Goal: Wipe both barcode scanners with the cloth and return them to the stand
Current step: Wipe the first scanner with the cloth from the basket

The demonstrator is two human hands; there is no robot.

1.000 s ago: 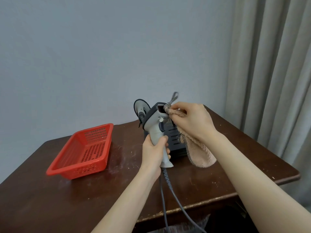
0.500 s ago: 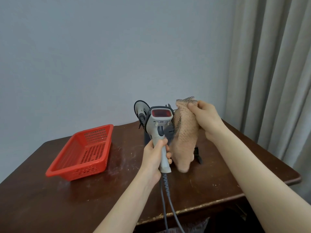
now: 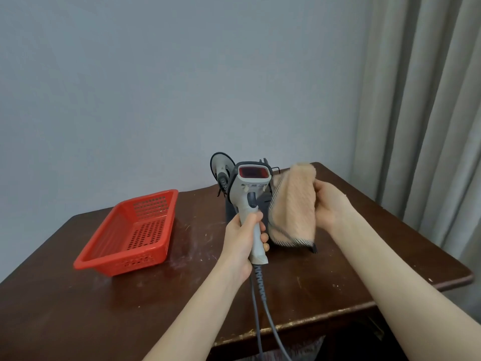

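The left hand (image 3: 242,238) is curled tight round the smooth grey plastic grip of a scanner (image 3: 251,183), held upright above the counter (image 3: 338,277) with its red window facing the camera. The right hand (image 3: 329,204) pinches a fuzzy tan cloth (image 3: 294,207), which hangs just beside the scanner. A second scanner (image 3: 220,165) sits behind, at the dark stand (image 3: 230,213). A coiled cable (image 3: 260,285) trails down. A perforated red basket (image 3: 135,230) lies to the left.
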